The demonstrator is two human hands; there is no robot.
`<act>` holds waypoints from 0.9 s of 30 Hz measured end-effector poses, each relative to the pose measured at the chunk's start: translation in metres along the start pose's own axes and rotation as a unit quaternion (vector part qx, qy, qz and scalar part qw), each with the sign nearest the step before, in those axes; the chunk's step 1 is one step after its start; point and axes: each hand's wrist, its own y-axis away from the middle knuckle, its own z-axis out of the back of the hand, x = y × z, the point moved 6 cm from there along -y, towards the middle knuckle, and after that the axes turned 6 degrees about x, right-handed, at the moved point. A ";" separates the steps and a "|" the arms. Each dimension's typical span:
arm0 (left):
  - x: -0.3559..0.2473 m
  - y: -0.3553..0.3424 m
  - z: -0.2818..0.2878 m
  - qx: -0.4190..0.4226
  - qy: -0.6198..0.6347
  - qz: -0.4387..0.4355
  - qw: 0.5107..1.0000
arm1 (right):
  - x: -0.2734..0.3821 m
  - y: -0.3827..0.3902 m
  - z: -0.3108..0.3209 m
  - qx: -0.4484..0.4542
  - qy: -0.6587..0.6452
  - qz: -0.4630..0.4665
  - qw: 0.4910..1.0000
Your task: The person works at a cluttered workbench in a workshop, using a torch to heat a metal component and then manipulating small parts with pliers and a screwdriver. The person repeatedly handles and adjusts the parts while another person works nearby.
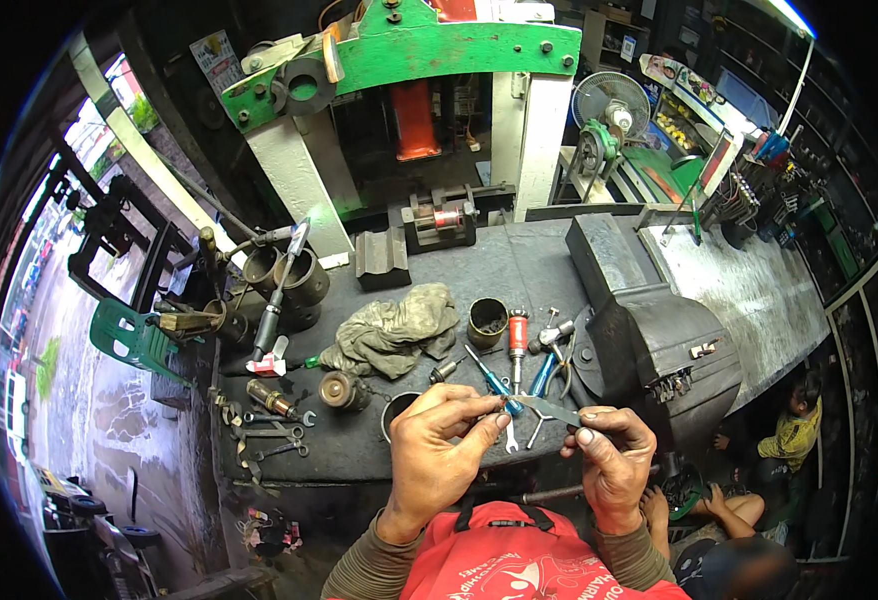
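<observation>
Above the near edge of the workbench, both my hands are raised close together. The fingers of my left hand pinch a small dark part, too small to name. My right hand is closed on one end of a thin flat metal strip, whose other end reaches the left fingertips. Beyond my hands lie a red-handled tool, blue-handled screwdriver, pliers and an open-end wrench. An open can stands behind them, left of the red handle.
A large bench vise stands right of the tools. To the left are a crumpled rag, a metal cylinder and several wrenches. A green press frame rises behind. Other people sit low at the right.
</observation>
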 end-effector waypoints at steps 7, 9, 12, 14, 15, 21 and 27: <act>-0.001 0.001 -0.003 0.005 0.010 0.003 1.000 | 0.003 0.001 0.010 -0.023 0.015 0.005 1.000; -0.002 0.000 -0.004 0.003 -0.003 -0.009 1.000 | 0.004 0.001 0.009 -0.020 -0.004 0.008 1.000; -0.006 -0.001 -0.005 0.011 -0.036 -0.033 0.999 | 0.001 0.002 0.006 -0.012 -0.005 -0.012 1.000; -0.009 -0.001 -0.005 0.013 -0.064 -0.051 0.997 | 0.000 0.002 0.003 -0.003 -0.013 -0.011 1.000; -0.010 -0.001 -0.005 0.013 -0.075 -0.059 0.995 | -0.001 0.002 0.002 -0.001 -0.021 -0.018 1.000; -0.017 0.001 0.000 -0.006 -0.106 -0.072 0.992 | 0.002 0.001 0.005 -0.017 0.007 0.009 1.000; -0.025 0.000 0.002 -0.024 -0.165 -0.115 0.979 | 0.006 0.002 0.004 -0.009 -0.002 0.020 1.000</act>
